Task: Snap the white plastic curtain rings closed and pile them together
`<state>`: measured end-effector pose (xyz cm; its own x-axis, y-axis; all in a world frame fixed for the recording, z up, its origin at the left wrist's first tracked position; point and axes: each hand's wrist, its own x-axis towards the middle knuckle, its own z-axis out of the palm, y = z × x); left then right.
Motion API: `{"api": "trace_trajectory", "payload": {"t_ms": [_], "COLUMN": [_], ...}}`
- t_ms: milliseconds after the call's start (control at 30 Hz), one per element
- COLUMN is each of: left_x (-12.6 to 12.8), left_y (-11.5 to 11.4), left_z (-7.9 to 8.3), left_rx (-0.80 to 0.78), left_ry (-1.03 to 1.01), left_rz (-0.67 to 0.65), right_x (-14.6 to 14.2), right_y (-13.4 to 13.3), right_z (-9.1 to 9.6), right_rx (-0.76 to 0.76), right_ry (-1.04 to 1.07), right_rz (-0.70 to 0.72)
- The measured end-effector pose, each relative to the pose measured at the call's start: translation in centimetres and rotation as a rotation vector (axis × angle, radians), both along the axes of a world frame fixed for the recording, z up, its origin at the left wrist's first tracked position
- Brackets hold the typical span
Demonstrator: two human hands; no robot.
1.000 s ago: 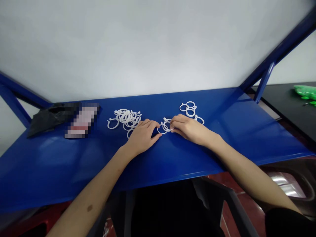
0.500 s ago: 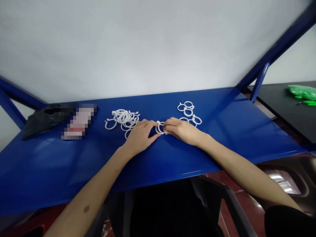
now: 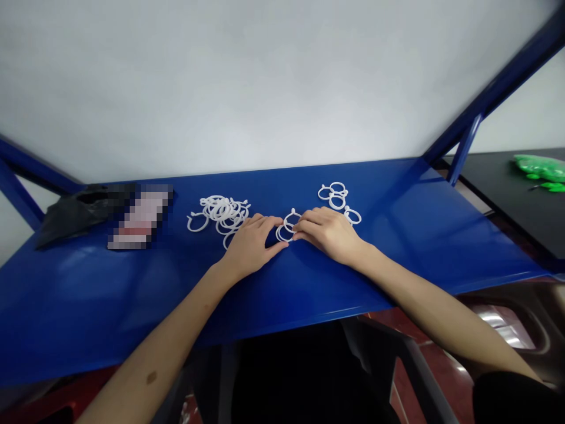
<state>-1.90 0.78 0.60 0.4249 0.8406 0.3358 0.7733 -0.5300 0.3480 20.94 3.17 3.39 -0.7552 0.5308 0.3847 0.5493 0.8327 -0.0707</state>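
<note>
Your left hand grasps the rings at its thumb; lightly steady the ring your right hand pinches.

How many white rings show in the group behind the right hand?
4: three rings clustered toward the back, one ring nearer, by the right hand, which may hide more.

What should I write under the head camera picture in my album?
Left hand and right hand busy with white rings on a blue tabletop.
</note>
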Motion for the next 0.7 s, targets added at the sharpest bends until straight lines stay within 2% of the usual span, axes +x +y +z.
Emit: {"api": "trace_trajectory", "payload": {"t_ms": [133, 433, 700], "left_x": [0.1, 0.7, 0.9], "left_y": [0.0, -0.2, 0.0], "left_z": [-0.3, -0.8, -1.4], "left_rx": [-0.001, 0.146, 0.14], "left_ry": [-0.012, 0.033, 0.076], "left_rz": [0.013, 0.008, 0.032], "right_x": [-0.3, -1.0, -1.2], "right_y": [-0.1, -0.4, 0.2], "right_z": [-0.4, -0.7, -1.2], "right_rx": [-0.011, 0.081, -0.039], "right_ry": [0.007, -0.069, -0.095], "right_rz": [-0.019, 0.003, 0.039]}}
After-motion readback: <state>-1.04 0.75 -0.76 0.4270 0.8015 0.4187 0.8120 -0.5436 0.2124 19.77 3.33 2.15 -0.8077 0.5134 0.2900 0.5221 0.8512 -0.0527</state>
